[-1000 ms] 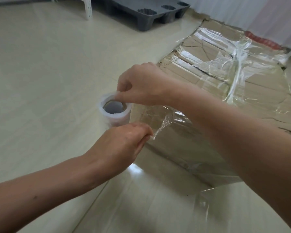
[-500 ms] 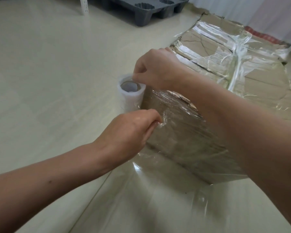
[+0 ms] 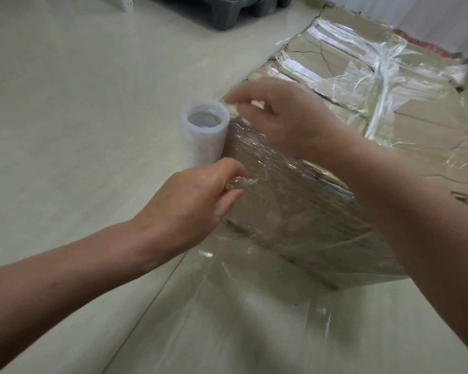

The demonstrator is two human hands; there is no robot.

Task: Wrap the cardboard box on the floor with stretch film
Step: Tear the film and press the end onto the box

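Head cam: L hand [image 3: 195, 201] pinches stretch film [image 3: 295, 211] against cardboard box [image 3: 422, 122]; R hand [image 3: 287, 117] grip blurred, can't tell.

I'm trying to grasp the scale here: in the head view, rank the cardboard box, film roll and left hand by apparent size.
1. cardboard box
2. left hand, though nearness to the camera inflates it
3. film roll

The right hand [image 3: 281, 117] is motion-blurred; the grey pallet [image 3: 227, 12] is cropped by the top edge.
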